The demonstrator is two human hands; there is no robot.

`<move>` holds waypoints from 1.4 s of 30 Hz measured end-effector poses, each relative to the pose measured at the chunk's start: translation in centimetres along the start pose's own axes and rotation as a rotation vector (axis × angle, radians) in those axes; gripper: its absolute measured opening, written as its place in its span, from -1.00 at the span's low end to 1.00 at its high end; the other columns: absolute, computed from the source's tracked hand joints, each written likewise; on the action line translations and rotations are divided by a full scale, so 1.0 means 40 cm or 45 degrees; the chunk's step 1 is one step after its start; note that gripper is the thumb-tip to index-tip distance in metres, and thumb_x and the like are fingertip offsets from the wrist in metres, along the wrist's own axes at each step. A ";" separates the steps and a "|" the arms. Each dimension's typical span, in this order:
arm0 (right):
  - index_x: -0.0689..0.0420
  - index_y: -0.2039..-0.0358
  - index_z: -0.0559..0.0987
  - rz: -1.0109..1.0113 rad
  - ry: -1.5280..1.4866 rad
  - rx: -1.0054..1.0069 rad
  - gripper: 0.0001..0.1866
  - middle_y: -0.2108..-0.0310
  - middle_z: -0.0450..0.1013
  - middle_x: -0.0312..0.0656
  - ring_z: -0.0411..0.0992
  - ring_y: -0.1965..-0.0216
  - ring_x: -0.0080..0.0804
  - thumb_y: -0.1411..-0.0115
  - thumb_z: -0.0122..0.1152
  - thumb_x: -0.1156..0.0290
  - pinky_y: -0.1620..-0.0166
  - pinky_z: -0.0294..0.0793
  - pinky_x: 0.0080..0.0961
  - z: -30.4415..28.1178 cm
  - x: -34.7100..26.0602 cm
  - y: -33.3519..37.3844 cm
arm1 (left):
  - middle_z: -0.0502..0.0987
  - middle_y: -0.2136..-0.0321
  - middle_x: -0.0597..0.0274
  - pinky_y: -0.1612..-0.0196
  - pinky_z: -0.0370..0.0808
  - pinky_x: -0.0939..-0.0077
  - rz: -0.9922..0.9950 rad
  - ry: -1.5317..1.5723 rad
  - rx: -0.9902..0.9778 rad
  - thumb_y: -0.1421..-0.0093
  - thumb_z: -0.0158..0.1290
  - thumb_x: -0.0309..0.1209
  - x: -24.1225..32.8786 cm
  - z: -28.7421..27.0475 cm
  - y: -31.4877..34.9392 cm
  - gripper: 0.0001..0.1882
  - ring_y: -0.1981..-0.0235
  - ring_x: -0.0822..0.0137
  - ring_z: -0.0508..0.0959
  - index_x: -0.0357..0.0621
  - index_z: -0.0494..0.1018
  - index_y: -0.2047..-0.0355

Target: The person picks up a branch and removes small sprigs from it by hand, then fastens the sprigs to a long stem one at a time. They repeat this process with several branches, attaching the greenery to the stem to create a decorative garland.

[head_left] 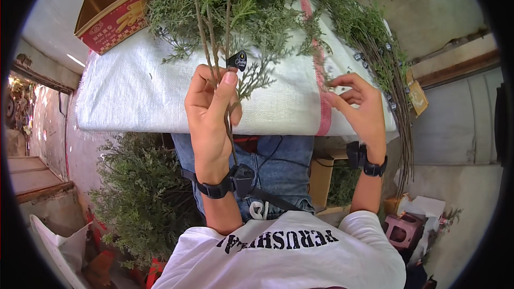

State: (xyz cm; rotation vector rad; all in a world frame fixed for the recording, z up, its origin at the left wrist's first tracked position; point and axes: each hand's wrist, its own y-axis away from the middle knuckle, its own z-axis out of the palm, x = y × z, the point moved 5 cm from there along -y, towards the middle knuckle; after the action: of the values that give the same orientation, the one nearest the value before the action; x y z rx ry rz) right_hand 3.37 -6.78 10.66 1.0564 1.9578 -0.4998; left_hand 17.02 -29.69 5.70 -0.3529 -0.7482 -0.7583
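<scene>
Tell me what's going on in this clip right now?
A person sits at a table covered with a white woven sack. The left hand grips a few thin green sprigs upright by their stems; a small black tag sits by the thumb. The right hand pinches something small at the sack's red stripe; what it is cannot be made out. More cut greenery with similar tags lies along the right side, and a red and gold box sits at the far left corner.
</scene>
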 end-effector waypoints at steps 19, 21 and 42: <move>0.22 -0.40 0.13 -0.342 -1.755 -0.304 -0.22 0.24 0.32 -0.25 0.37 0.22 -0.42 -0.23 0.30 0.61 0.09 0.50 -0.55 0.143 -0.069 0.048 | 0.42 0.51 0.46 0.60 0.14 0.75 -0.001 -0.411 0.044 -0.31 0.19 -0.48 0.000 0.048 0.037 -0.87 0.56 0.69 0.32 -0.34 0.58 0.28; 0.23 -0.37 0.18 -0.588 -1.513 0.018 -0.24 0.22 0.42 -0.22 0.43 0.21 -0.41 -0.22 0.31 0.62 0.05 0.49 -0.53 0.142 -0.126 0.053 | 0.44 0.46 0.43 0.57 0.18 0.75 0.067 -0.516 0.053 -0.29 0.21 -0.52 0.006 0.055 0.045 -0.89 0.54 0.70 0.33 -0.36 0.58 0.28; 0.23 -0.25 0.33 -0.463 -1.255 0.505 -0.41 0.10 0.59 -0.06 0.55 0.04 -0.33 -0.24 0.30 0.66 -0.14 0.45 -0.38 0.240 -0.106 0.001 | 0.46 0.52 0.31 0.60 0.21 0.64 0.471 -0.769 0.065 -0.12 0.30 -0.58 0.006 0.097 0.069 -0.90 0.63 0.59 0.37 -0.30 0.60 0.35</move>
State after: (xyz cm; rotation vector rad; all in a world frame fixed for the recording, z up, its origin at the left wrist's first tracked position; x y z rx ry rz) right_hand 9.32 -15.20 8.63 0.4797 1.1578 -1.3517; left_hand 17.29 -25.86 8.49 -0.6671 -1.2234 -0.2731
